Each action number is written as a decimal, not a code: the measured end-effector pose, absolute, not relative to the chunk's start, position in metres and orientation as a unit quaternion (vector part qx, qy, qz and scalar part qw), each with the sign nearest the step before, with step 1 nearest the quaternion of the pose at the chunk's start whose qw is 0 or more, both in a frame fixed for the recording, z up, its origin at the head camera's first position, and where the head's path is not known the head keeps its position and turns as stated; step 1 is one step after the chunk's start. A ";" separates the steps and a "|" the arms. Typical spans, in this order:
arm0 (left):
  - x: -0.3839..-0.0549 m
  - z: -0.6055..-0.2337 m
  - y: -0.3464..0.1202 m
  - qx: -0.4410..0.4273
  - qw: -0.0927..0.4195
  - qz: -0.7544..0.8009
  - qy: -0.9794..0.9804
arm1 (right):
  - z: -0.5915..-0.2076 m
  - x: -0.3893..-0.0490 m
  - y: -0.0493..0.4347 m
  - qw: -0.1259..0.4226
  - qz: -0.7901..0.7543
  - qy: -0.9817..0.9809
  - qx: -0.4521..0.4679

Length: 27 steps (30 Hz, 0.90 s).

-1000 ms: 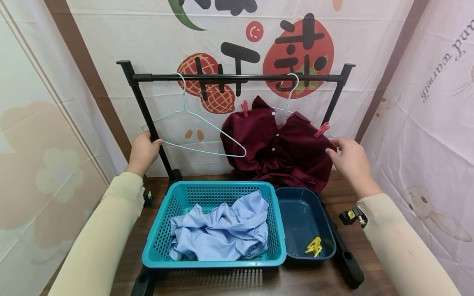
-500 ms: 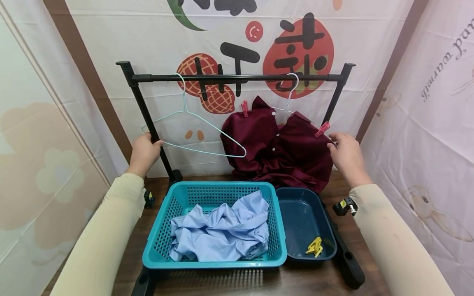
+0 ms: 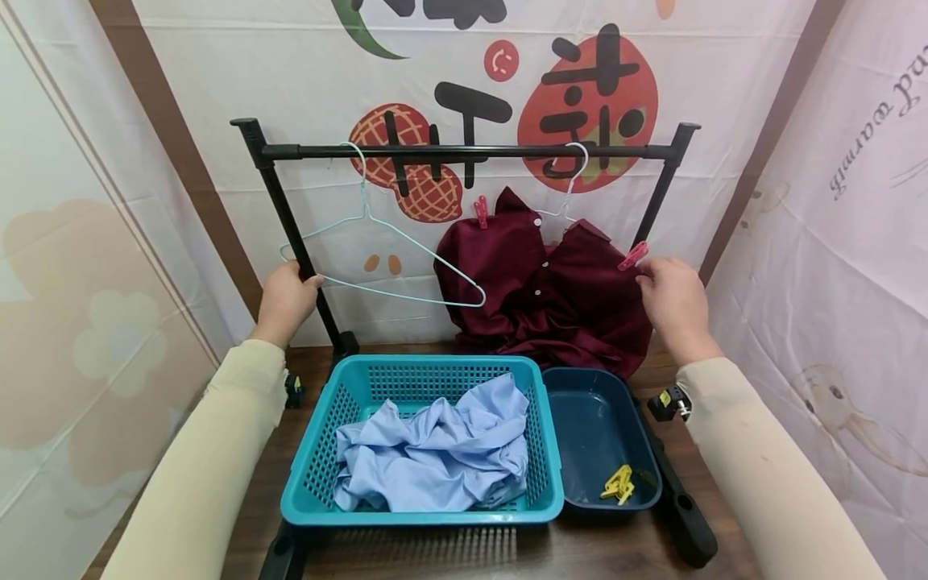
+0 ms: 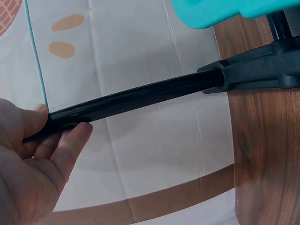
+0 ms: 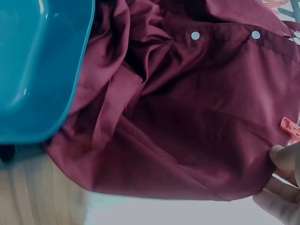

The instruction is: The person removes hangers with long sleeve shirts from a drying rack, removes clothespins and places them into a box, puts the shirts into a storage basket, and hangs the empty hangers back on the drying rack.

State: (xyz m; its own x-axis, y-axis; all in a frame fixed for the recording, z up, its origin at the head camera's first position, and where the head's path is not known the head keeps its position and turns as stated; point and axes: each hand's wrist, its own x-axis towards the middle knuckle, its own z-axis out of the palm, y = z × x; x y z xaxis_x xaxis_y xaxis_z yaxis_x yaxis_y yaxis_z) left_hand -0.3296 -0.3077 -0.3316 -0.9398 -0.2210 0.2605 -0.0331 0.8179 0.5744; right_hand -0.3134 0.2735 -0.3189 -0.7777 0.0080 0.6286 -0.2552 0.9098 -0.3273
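My left hand (image 3: 284, 302) grips the left post (image 4: 140, 96) of a black clothes rack, thumb and fingers around it. Close by hangs a bare light-green wire hanger (image 3: 406, 296), its hook over the crossbar. On the right, a maroon button shirt (image 3: 602, 302) hangs from a white hanger (image 3: 571, 181), a pink clothespin (image 3: 482, 211) at one shoulder. My right hand (image 3: 674, 302) pinches the shirt's other shoulder edge, right beside a second pink clothespin (image 3: 634, 255). In the right wrist view, the thumb and fingers (image 5: 281, 157) meet at the cloth's edge.
A teal basket (image 3: 420, 519) with a crumpled light-blue garment (image 3: 435, 451) stands in front of the rack. To its right, a dark blue tray (image 3: 587, 411) holds yellow clothespins (image 3: 618, 484). A printed curtain (image 3: 290, 64) hangs behind; the rack's feet (image 3: 685, 515) flank the containers.
My right hand has shifted left and slightly up along the shirt's shoulder, closer to the pink clothespin. My left hand stays on the post.
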 end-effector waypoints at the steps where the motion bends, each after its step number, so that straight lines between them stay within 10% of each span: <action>1: -0.330 -0.332 -0.308 0.067 0.162 -0.292 -0.940 | -0.319 -0.313 0.273 0.327 0.193 -0.923 0.067; 27: -0.330 -0.335 -0.305 0.087 0.142 -0.284 -0.944 | -0.286 -0.296 0.270 0.374 0.160 -0.912 0.050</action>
